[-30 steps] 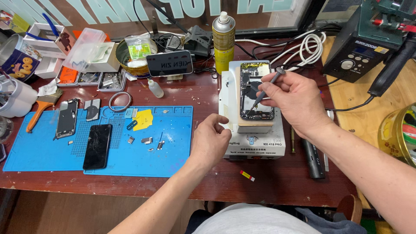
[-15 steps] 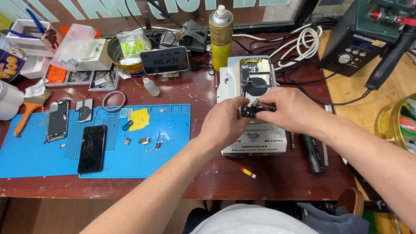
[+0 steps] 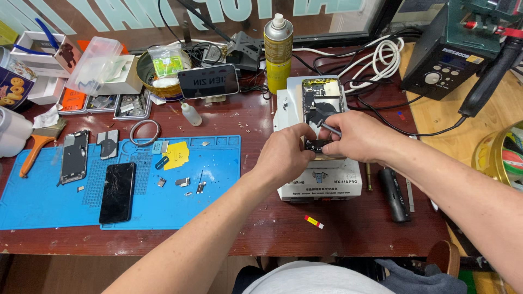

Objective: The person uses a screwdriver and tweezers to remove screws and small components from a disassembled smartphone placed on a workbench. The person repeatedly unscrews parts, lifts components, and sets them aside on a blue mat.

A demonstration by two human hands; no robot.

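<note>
Head view: both hands meet at centre frame over an opened phone (image 3: 317,111) lying on a white heating box (image 3: 318,177). Left hand (image 3: 283,158) pinches the phone's lower edge with closed fingers; right hand (image 3: 354,136) grips a thin metal tool (image 3: 330,128) whose tip touches the phone.

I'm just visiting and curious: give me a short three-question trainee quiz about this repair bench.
1. True or false: the opened phone lies on the blue mat.
2. Which hand holds the thin metal tool? A) left B) right
3. What stands behind the white machine, near the window?

Key
1. False: it lies on the white machine; a black phone with cracked glass lies on the mat.
2. B: the right hand; the left hand rests at the phone's lower end.
3. A yellow spray can.
</note>
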